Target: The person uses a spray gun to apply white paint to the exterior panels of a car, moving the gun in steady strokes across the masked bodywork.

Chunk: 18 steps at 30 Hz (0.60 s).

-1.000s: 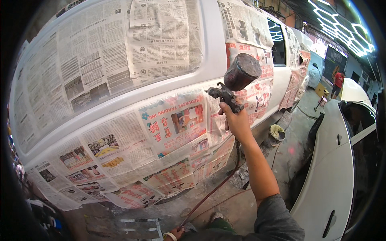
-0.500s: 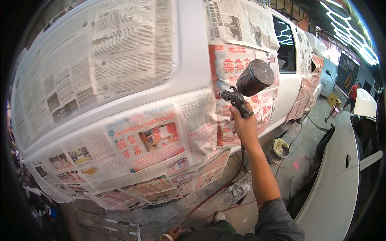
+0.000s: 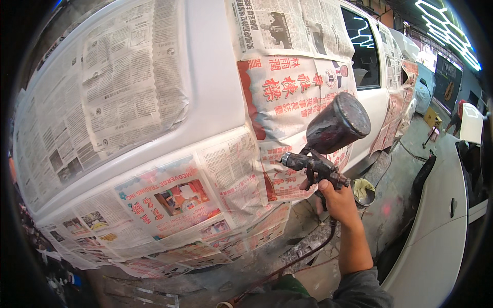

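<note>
My right hand (image 3: 339, 199) is closed round the handle of a dark, paint-stained spray gun (image 3: 319, 167). A round metal cup (image 3: 339, 123) sits on top, tilted to the right. The nozzle points left, towards the bare white panel (image 3: 215, 97) of a vehicle and apart from it. Newspaper sheets (image 3: 179, 197) cover the panels around that strip. From the gun's handle a dark red hose (image 3: 308, 253) runs down to the lower edge. Of my left hand only a sliver may show there, beside a pale ring-like edge (image 3: 224, 305); its fingers are hidden.
A bucket (image 3: 363, 193) with a yellowish cloth stands on the floor below the vehicle's side. Another pale car (image 3: 431, 241) is close on my right. Farther back are a yellow box (image 3: 432, 119) and a person in red (image 3: 457, 118). Hoses cross the floor.
My right hand has brought the spray gun lower, to the right and nearer to me. The view has shifted along the vehicle. My left hand has mostly slipped out below the lower edge.
</note>
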### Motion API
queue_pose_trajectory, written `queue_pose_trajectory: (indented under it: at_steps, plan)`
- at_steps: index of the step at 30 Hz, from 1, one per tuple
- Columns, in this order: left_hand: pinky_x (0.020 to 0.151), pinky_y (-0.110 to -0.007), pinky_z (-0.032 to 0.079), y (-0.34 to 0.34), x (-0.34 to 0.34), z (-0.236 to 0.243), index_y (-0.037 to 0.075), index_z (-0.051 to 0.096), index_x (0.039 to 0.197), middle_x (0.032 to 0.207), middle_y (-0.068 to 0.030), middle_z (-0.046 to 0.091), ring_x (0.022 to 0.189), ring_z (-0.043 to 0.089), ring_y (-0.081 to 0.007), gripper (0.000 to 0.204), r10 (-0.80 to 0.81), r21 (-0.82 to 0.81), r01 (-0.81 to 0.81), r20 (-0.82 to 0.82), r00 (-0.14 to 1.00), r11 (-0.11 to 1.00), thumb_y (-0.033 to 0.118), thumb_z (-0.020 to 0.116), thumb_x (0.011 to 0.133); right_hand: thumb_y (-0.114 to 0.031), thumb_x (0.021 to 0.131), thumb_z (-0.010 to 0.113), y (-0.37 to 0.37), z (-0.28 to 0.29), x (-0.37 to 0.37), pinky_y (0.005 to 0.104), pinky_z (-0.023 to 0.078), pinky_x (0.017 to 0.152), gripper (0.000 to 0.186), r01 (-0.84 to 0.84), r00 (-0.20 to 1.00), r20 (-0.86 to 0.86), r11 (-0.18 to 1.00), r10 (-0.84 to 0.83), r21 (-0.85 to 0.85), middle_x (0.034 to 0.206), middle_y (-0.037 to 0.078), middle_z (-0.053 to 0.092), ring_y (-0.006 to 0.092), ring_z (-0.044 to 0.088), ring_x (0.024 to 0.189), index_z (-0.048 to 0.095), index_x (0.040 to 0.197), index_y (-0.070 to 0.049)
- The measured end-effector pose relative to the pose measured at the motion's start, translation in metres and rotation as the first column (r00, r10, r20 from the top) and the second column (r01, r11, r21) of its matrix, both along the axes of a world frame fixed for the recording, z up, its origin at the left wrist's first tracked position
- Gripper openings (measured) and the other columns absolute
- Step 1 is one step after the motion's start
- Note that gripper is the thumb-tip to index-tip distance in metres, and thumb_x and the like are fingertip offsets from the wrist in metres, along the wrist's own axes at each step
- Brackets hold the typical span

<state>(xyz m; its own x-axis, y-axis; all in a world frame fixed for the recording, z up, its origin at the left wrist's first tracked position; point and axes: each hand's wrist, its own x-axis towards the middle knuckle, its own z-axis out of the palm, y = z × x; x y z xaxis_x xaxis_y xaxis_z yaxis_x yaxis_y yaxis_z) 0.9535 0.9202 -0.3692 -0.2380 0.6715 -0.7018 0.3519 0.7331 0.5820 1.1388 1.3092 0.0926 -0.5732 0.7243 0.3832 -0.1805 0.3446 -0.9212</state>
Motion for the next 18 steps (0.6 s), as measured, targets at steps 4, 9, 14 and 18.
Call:
queue_pose_trajectory:
  at_steps: [4,9,14,18]
  plan:
    - [0.097,-0.041,0.048,0.026,-0.002,0.002,0.01,0.063,0.132,0.119,-0.0147,0.07,0.112,0.064,-0.0285,0.054,-0.029,-0.059,0.031,0.03,0.999,0.998,0.052,0.057,0.098,-0.028,0.094,0.071,0.029,0.024,0.007,0.0252,0.044,0.058,0.038,-0.057,0.994,0.095,0.998,0.054,0.029,0.082,0.001,0.065,0.0067,0.051,0.063,0.063,0.12,-0.002]
    - [0.098,-0.039,0.048,0.076,0.009,0.017,0.012,0.063,0.133,0.119,-0.0129,0.07,0.112,0.064,-0.025,0.056,0.032,-0.063,-0.028,0.055,0.998,0.998,0.055,0.058,0.097,-0.03,0.089,0.077,0.079,0.052,0.0,0.0284,0.047,0.064,0.048,-0.079,0.978,0.206,0.963,0.025,0.259,0.085,0.01,0.068,0.0121,0.058,0.068,0.059,0.122,0.0]
    - [0.092,-0.038,0.051,0.127,0.046,0.06,0.014,0.067,0.127,0.111,-0.0127,0.072,0.103,0.067,-0.0243,0.053,0.228,0.096,-0.239,0.109,0.967,0.966,0.055,0.063,0.095,-0.032,0.088,0.078,0.132,0.085,-0.007,0.0321,0.05,0.07,0.048,-0.176,0.973,0.208,0.892,0.095,0.416,0.083,0.013,0.066,0.0165,0.061,0.073,0.06,0.119,-0.001]
    - [0.085,-0.035,0.053,0.161,0.076,0.113,0.01,0.07,0.118,0.098,-0.0093,0.073,0.091,0.067,-0.0195,0.043,0.333,0.208,-0.344,0.085,0.939,0.916,0.046,0.067,0.095,-0.034,0.09,0.077,0.166,0.094,-0.018,0.028,0.044,0.055,0.046,-0.318,0.93,0.268,0.918,0.253,0.238,0.067,0.003,0.057,0.0101,0.053,0.057,0.06,0.118,-0.002]
